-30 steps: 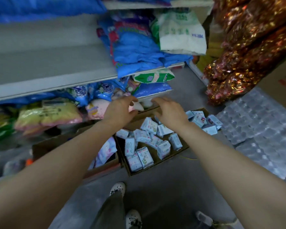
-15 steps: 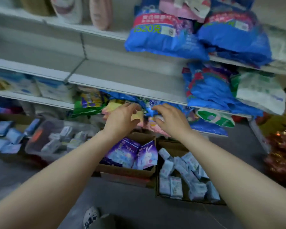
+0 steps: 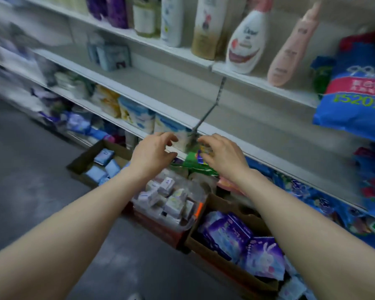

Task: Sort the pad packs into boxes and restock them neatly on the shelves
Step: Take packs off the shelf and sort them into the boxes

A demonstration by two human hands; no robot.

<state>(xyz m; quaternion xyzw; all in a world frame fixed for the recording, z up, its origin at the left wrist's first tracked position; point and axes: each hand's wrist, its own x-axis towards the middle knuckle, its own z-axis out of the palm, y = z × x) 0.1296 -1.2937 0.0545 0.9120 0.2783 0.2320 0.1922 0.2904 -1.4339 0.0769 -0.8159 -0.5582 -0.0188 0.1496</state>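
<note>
Both hands [image 3: 188,151] seemingly hold a blurred pack [image 3: 182,141] upright at the shelf [image 3: 236,135].

Dim, cool, even indoor light with soft shadows and no glare. Motion blur smears the left shelves [image 3: 26,68]; the centre is sharper. Wide-angle distortion bends the frame edges.

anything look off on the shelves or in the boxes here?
Yes. The pink bottle on the upper shelf leans left toward the Dove bottle rather than standing upright. In the clear bin on the floor, small pad packs lie jumbled at mixed angles. Frame is motion-blurred.
</note>
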